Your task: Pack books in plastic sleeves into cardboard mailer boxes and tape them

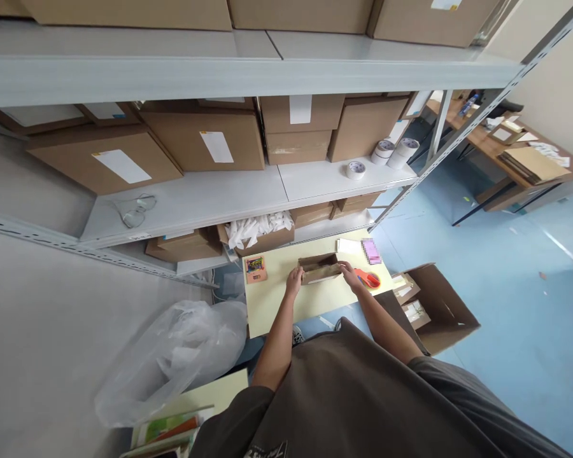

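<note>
A small brown cardboard box (321, 273), its top open, stands on the pale yellow table (272, 312). My left hand (294, 280) grips its left end, and my right hand (347, 273) holds the right end. Part of the box's inside shows, but I cannot make out what is in it. Just right of my right hand lies an orange-red tape dispenser or scissors-like tool (367, 278), too small to tell which. A colourful picture packet (256, 270) lies on the left of the table. White paper (348, 246) and a pink-purple item (371, 251) are at the back right.
Metal shelving (210, 197) with cardboard boxes and white tape rolls (356, 170) rises behind the table. A large open carton (446, 305) holding small parcels stands at the right. A clear plastic bag (186, 350) bulges at the left.
</note>
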Tool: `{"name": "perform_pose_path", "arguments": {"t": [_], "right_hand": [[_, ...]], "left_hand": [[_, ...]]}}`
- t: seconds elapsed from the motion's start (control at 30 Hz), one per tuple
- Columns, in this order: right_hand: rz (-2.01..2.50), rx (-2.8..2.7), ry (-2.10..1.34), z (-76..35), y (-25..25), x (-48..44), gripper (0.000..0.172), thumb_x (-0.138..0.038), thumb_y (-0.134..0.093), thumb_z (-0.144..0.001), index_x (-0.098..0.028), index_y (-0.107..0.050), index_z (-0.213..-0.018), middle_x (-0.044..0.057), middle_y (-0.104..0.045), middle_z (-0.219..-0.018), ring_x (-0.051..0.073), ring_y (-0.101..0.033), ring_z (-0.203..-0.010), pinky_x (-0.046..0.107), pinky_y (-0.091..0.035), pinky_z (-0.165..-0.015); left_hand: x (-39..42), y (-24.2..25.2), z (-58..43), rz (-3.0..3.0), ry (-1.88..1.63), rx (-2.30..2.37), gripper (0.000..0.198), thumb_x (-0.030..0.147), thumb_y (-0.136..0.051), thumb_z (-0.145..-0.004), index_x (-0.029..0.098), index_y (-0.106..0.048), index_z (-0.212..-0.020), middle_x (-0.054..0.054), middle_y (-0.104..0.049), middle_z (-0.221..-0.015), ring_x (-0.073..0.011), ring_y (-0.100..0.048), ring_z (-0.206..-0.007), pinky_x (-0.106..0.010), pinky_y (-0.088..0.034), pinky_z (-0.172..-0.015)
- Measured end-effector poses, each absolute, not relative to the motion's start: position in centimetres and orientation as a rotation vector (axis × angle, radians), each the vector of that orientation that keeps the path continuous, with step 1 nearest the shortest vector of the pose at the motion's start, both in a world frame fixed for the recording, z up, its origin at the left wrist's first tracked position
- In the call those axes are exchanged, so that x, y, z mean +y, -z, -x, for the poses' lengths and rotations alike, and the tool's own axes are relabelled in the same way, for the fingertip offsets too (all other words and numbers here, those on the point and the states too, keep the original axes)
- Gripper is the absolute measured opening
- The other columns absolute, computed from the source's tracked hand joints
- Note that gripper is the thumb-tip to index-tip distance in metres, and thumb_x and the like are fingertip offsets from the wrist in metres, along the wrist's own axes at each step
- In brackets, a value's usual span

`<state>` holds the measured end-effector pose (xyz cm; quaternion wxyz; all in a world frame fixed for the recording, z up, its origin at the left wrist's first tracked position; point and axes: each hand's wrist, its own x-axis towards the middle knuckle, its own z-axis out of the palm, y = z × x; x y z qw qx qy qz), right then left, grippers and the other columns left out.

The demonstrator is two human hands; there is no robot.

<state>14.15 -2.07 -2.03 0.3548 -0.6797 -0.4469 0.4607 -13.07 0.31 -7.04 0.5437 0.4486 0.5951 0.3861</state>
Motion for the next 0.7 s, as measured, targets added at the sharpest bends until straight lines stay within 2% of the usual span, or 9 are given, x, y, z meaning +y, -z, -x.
{"name": "perform_pose_path", "arguments": {"t": [0.1, 0.17, 0.23, 0.33, 0.37, 0.43, 0.53, 0.63, 0.7], "right_hand": [[1.798, -1.158, -1.186, -14.3, 1.8, -1.4, 0.051, -0.058, -0.055, -0.095, -0.026, -0.069, -0.132, 0.011, -0.072, -0.135, 0.029, -0.065, -0.125, 0.046, -0.053, -0.109], [1.806, -1.261, -1.161, -14.4, 2.0, -0.9, 0.050, -0.052, -0.057, -0.094, -0.027, -0.069, -0.136, 0.009, -0.072, -0.138, 0.029, -0.065, -0.126, 0.048, -0.053, -0.109], [1.799, -1.421, -1.109, -14.3, 2.4, -0.2, 0.054, -0.041, -0.061, -0.090, -0.028, -0.067, -0.142, 0.008, -0.066, -0.147, 0.030, -0.063, -0.131, 0.049, -0.052, -0.112], [1.790, -1.674, -1.010, -14.4, 3.3, 1.6, 0.073, -0.025, -0.065, -0.082, -0.026, -0.058, -0.154, 0.011, -0.049, -0.166, 0.032, -0.055, -0.144, 0.049, -0.047, -0.119], [1.798, -1.750, -0.993, -14.4, 3.6, 2.4, 0.079, -0.021, -0.065, -0.080, -0.025, -0.054, -0.158, 0.012, -0.043, -0.170, 0.032, -0.052, -0.148, 0.048, -0.047, -0.120], [1.833, -1.889, -0.988, -14.5, 4.1, 3.9, 0.088, -0.016, -0.065, -0.077, -0.024, -0.047, -0.163, 0.013, -0.035, -0.174, 0.033, -0.045, -0.153, 0.046, -0.047, -0.120], [1.907, -2.041, -1.030, -14.8, 5.1, 6.2, 0.092, -0.012, -0.064, -0.076, -0.024, -0.043, -0.165, 0.014, -0.030, -0.176, 0.034, -0.044, -0.153, 0.043, -0.050, -0.116], [1.893, -2.104, -1.066, -14.9, 5.9, 8.2, 0.094, -0.010, -0.061, -0.075, -0.027, -0.040, -0.165, 0.013, -0.034, -0.172, 0.030, -0.055, -0.142, 0.038, -0.055, -0.108], [1.879, -2.110, -1.064, -14.9, 6.1, 9.6, 0.093, -0.010, -0.060, -0.076, -0.027, -0.039, -0.165, 0.013, -0.038, -0.167, 0.028, -0.060, -0.135, 0.037, -0.056, -0.105]], "left_hand": [[0.3, 7.1, 12.9, -1.109, -0.902, 1.438, 0.036, 0.053, -0.063, -0.095, 0.020, -0.070, -0.085, -0.013, -0.076, -0.113, -0.0276, -0.071, -0.114, -0.042, -0.054, -0.104], [-0.1, 7.1, 12.7, -1.187, -0.895, 1.445, 0.023, 0.039, -0.075, -0.087, 0.019, -0.072, -0.097, -0.014, -0.072, -0.129, -0.0288, -0.064, -0.131, -0.043, -0.048, -0.113], [-0.5, 7.0, 12.5, -1.272, -0.864, 1.443, 0.042, 0.024, -0.081, -0.078, 0.019, -0.072, -0.118, -0.015, -0.063, -0.147, -0.0299, -0.054, -0.145, -0.044, -0.042, -0.121], [-1.1, 6.6, 12.0, -1.368, -0.754, 1.476, 0.080, 0.008, -0.083, -0.069, 0.021, -0.061, -0.145, -0.017, -0.034, -0.173, -0.0323, -0.038, -0.159, -0.042, -0.039, -0.125], [-1.3, 6.4, 11.8, -1.392, -0.701, 1.502, 0.087, 0.006, -0.083, -0.068, 0.021, -0.058, -0.150, -0.017, -0.026, -0.177, -0.0331, -0.035, -0.160, -0.042, -0.039, -0.125], [-1.5, 6.0, 11.2, -1.434, -0.608, 1.563, 0.088, 0.005, -0.083, -0.070, 0.023, -0.056, -0.153, -0.015, -0.018, -0.180, -0.0338, -0.036, -0.160, -0.042, -0.041, -0.124], [-1.5, 5.4, 9.9, -1.485, -0.555, 1.680, 0.063, 0.008, -0.077, -0.081, 0.023, -0.066, -0.141, -0.012, -0.018, -0.181, -0.0317, -0.044, -0.156, -0.041, -0.041, -0.125], [-0.9, 5.0, 8.2, -1.495, -0.488, 1.786, 0.030, 0.011, -0.069, -0.092, 0.022, -0.073, -0.120, -0.010, -0.017, -0.181, -0.0285, -0.059, -0.142, -0.040, -0.049, -0.117], [-0.2, 4.8, 7.1, -1.491, -0.411, 1.847, 0.017, 0.016, -0.067, -0.097, 0.022, -0.074, -0.111, -0.008, -0.019, -0.181, -0.0266, -0.068, -0.130, -0.040, -0.054, -0.110]]}}
